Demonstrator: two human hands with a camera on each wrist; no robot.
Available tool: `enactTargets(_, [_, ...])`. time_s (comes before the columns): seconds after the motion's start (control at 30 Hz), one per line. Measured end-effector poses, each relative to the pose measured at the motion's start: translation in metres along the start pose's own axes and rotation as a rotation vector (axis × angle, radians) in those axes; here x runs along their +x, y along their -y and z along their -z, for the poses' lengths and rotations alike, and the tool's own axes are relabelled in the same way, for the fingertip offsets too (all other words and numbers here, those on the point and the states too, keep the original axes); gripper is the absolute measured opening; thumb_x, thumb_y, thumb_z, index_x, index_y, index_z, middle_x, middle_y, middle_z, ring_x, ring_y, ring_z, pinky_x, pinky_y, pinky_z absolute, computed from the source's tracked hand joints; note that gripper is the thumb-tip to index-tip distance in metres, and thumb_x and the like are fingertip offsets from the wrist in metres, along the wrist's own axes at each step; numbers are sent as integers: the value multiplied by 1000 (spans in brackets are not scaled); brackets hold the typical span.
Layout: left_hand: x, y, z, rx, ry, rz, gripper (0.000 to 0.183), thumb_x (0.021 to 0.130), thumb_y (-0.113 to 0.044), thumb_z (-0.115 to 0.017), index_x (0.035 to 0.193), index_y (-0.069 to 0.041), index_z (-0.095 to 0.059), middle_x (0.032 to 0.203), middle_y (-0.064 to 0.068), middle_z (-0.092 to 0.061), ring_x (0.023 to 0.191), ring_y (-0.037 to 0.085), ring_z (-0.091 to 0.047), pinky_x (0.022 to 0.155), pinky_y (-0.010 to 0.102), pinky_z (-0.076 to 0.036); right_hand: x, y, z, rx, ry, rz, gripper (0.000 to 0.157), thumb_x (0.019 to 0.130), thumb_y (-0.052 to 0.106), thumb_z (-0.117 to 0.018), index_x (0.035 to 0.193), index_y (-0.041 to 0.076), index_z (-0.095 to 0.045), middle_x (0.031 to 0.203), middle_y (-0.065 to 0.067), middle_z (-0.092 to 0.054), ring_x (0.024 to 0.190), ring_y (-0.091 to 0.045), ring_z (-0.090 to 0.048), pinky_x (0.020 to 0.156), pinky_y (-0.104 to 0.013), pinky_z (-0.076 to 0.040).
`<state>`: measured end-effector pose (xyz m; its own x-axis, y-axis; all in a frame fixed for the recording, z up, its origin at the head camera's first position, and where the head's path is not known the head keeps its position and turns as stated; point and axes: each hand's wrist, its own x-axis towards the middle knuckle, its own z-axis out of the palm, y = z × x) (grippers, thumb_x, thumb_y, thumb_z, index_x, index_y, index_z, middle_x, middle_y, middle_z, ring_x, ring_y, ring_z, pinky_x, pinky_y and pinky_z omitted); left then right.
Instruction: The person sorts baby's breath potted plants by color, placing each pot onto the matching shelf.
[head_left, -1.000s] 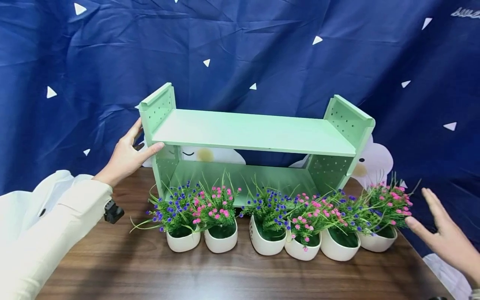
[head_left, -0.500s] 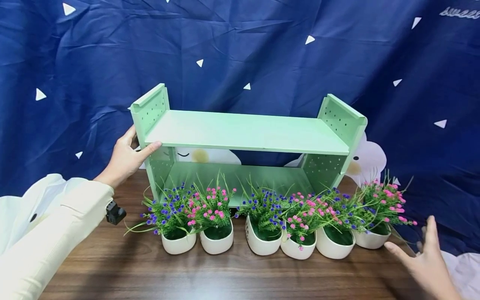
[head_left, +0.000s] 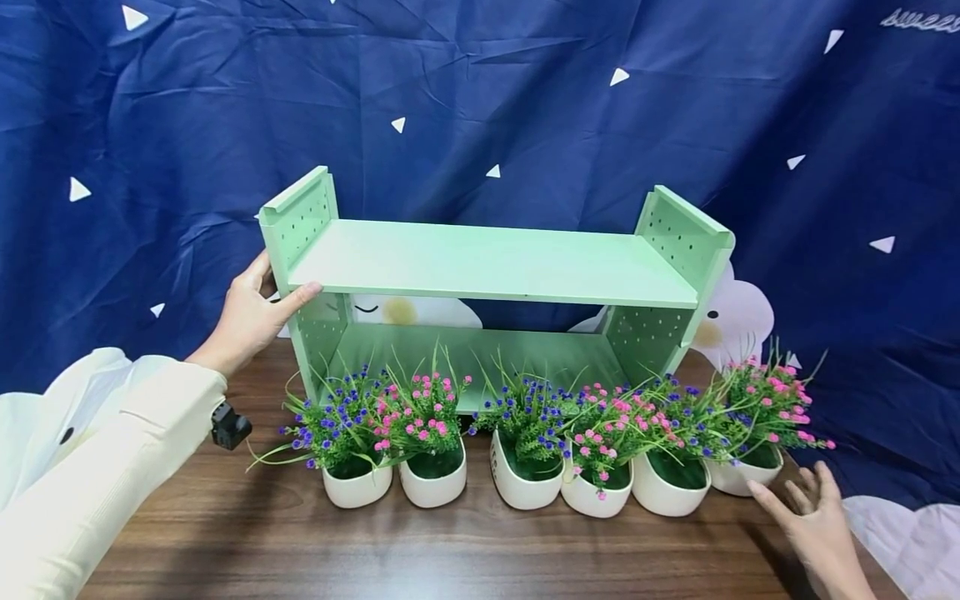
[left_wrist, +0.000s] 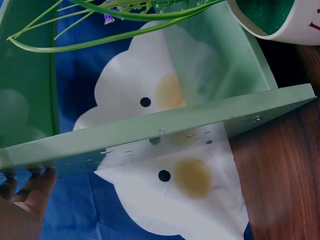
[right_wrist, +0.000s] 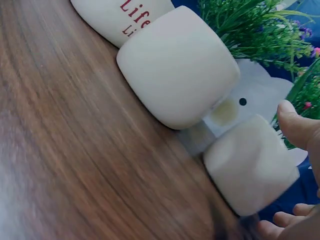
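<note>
A light green two-tier shelf (head_left: 495,260) stands on the table. My left hand (head_left: 251,315) holds its left side panel, thumb along the front edge of the upper board and fingers behind the outer face. In the left wrist view those fingers (left_wrist: 37,195) show at the panel's edge. My right hand (head_left: 816,529) is spread beside the rightmost white pot (head_left: 744,477), which carries pink flowers (head_left: 783,398). The right wrist view has that pot between the thumb (right_wrist: 295,122) and the other fingers, with the palm near it.
Several more white pots with blue or pink artificial flowers, such as the leftmost pot (head_left: 358,487), line up before the shelf. The wooden table (head_left: 420,558) ends at a slanting right edge. A blue curtain (head_left: 480,100) with white triangles hangs behind.
My right hand has come down and left to the rightmost pot. My left hand stays on the shelf panel. The whole head view has shifted slightly.
</note>
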<state>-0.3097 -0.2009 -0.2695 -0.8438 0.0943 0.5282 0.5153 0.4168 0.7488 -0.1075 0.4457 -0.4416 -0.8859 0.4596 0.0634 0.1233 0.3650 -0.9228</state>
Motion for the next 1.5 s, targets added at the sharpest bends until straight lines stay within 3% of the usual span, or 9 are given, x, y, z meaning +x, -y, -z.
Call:
enactTargets(0.2, [0,0,0,7,-2,5,65,89,-25,-69,147,-20,-38,139,12,-50,123,20,-51,93,23,-45,10,-3,-13,-68,-21,1,92,95,24,-61,154,19,9,156,-27,-4,144,-25,-14,75,3,-31])
enactTargets(0.43, [0,1,0,-1,-10,16,66,89,-25,-70,147,-22,-38,138,14,-51,123,21,-52,83,13,-45,23,5,-32,-81,-169,-116,91,89,27,-70,155,21,-8,153,-19,-26,136,-25,-32,65,-1,-37])
enactTargets(0.57, [1,1,-2,-8,-5,17,66,89,-26,-70,147,-22,-38,138,12,-51,123,23,-51,83,13,-45,26,7,-36,-95,-214,-116,91,87,21,-71,154,14,-9,141,-26,-39,98,-8,-58,56,-10,-45])
enactTargets(0.77, [1,-1,-2,3,-6,17,65,89,-28,-70,146,-21,-40,138,10,-52,124,23,-51,89,20,-45,26,7,-39,-131,-276,-68,86,84,11,-72,151,8,-18,109,-24,-56,53,0,-52,46,-20,-48])
enactTargets(0.9, [0,-1,-1,11,-12,18,64,89,-28,-70,145,-21,-40,137,10,-52,124,23,-51,92,24,-45,26,9,-39,-168,-283,-76,88,82,12,-73,151,7,-19,100,-23,-59,50,-2,-52,46,-20,-48])
enactTargets(1.1, [1,-1,-1,11,-11,21,65,89,-28,-70,146,-21,-39,139,11,-51,124,24,-51,92,23,-45,26,9,-39,-212,-286,-96,88,84,21,-74,152,10,-20,121,-33,-53,56,5,-48,47,-18,-46])
enactTargets(1.2, [1,-1,-1,12,-13,16,65,89,-28,-70,146,-21,-40,138,11,-52,124,24,-51,88,20,-46,26,8,-39,-204,-300,-107,87,83,22,-75,151,11,-23,111,-22,-59,58,7,-46,47,-17,-47])
enactTargets(1.37, [1,-1,-2,17,-12,10,65,89,-29,-70,145,-19,-40,135,14,-53,123,26,-52,82,14,-46,26,7,-38,-84,-308,-125,79,82,17,-76,147,16,-32,78,23,-50,58,8,-50,48,-17,-49])
enactTargets(1.5, [-1,-1,-1,21,-11,20,64,89,-30,-69,146,-18,-40,136,14,-53,122,28,-53,79,11,-46,27,10,-34,-26,-328,-106,71,81,14,-77,141,18,-39,72,30,-46,62,12,-49,50,-13,-47])
